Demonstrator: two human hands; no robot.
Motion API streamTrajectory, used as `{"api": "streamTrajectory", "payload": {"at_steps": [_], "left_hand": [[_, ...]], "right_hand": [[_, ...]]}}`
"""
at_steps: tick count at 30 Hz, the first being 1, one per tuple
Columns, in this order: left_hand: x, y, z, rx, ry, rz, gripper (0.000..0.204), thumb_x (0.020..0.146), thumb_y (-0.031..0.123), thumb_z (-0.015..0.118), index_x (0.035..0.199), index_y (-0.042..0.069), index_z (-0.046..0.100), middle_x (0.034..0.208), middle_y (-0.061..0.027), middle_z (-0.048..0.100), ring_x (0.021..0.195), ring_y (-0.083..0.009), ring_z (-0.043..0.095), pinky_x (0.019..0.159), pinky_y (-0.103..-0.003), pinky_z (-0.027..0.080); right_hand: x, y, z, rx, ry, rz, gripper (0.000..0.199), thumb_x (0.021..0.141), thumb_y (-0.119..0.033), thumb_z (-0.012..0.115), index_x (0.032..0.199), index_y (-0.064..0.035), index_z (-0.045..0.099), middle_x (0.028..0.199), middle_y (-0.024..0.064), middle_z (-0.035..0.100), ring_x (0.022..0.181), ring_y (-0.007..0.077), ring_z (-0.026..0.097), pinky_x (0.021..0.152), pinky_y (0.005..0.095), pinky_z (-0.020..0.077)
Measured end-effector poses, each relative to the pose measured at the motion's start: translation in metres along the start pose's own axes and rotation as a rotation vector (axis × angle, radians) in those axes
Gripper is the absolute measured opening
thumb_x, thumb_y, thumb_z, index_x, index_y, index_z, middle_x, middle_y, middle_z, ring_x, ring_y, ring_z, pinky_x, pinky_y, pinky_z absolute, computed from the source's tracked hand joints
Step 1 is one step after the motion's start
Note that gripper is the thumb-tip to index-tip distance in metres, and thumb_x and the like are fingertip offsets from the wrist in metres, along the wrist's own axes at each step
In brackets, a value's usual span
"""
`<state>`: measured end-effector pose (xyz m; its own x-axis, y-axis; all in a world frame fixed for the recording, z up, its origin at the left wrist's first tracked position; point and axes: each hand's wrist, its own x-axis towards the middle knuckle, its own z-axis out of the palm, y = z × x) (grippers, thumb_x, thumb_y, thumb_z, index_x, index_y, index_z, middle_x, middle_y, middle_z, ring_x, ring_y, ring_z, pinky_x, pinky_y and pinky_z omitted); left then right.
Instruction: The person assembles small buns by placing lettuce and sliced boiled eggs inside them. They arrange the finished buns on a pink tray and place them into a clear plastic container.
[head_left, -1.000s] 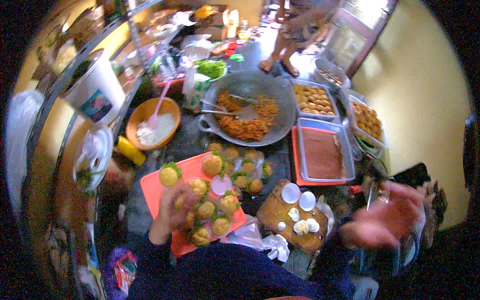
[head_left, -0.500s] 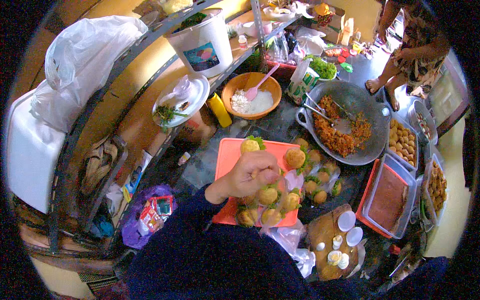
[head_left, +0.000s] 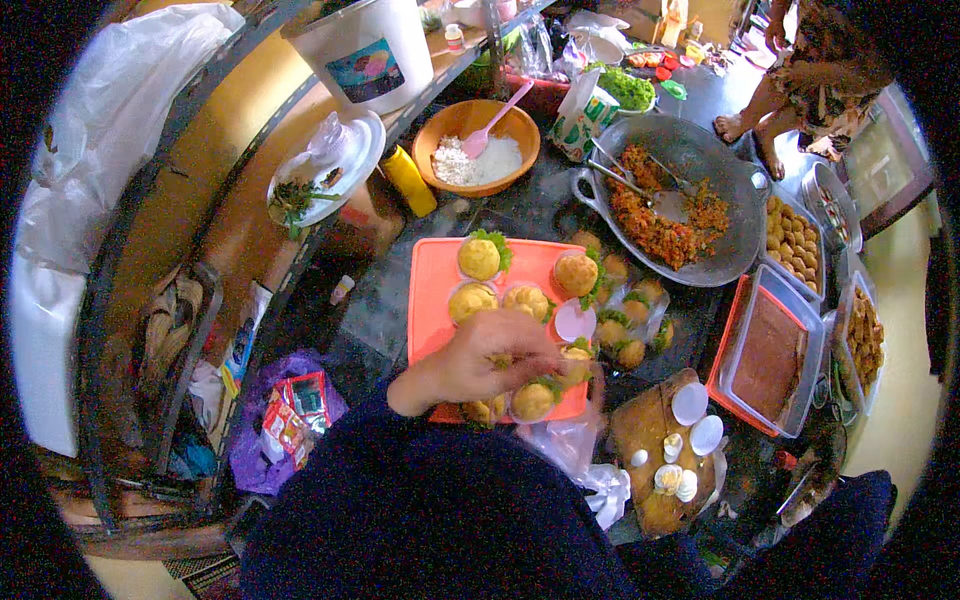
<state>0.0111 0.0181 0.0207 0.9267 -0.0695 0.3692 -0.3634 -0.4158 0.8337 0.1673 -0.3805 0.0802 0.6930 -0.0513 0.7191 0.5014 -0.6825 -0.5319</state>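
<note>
My left hand (head_left: 487, 355) reaches over a coral-orange tray (head_left: 428, 270), its fingers bent and closed together. What they hold, if anything, is hidden; a sheet of clear plastic shows beside the fingertips. Round golden filled buns stand on the tray around the hand, among them one with green leaf (head_left: 479, 259) at the far edge and another bun (head_left: 534, 401) just below the fingers. A small pale cup (head_left: 575, 322) sits at the tray's right side. Clear plastic bags (head_left: 605, 490) lie close to my body. My right hand does not show.
Right of the tray sit more leafy buns (head_left: 630, 353) and a wooden board (head_left: 640, 410) with sliced egg and small cups. Farther back stand a large wok (head_left: 735, 260) of orange filling, an orange bowl (head_left: 520, 120) and a yellow bottle (head_left: 409, 180). Another person's feet (head_left: 732, 127) are at the far right.
My left hand has moved nearer to me over the tray, and buns formerly behind it show. The fist has turned palm-down. The whole view has shifted, so everything stands higher and farther left.
</note>
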Motion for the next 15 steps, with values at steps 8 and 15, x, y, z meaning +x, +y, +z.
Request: {"api": "streamTrajectory", "payload": {"at_steps": [8,15], "left_hand": [[-0.035,-0.014,0.041,-0.288,-0.213,-0.057,0.009,0.083,0.013,0.067,0.081,0.006,0.061,0.075,-0.0072,0.061,0.07,-0.0213,0.062,0.062,-0.034,0.048],[-0.05,-0.028,0.019,-0.154,-0.072,-0.184,0.014,0.084,0.014,0.067,0.079,0.003,0.059,0.075,-0.0081,0.06,0.071,-0.0222,0.061,0.063,-0.033,0.048]], "right_hand": [[-0.004,-0.074,0.023,0.224,-0.149,-0.071,0.02,0.078,-0.017,0.069,0.092,-0.0047,0.063,0.084,0.0075,0.06,0.078,0.0187,0.059,0.07,0.0308,0.0489],[-0.055,-0.145,0.099,0.456,-0.769,0.084,0.015,0.077,-0.013,0.071,0.089,-0.005,0.064,0.08,0.0065,0.061,0.075,0.0174,0.059,0.068,0.0295,0.0489]]}}
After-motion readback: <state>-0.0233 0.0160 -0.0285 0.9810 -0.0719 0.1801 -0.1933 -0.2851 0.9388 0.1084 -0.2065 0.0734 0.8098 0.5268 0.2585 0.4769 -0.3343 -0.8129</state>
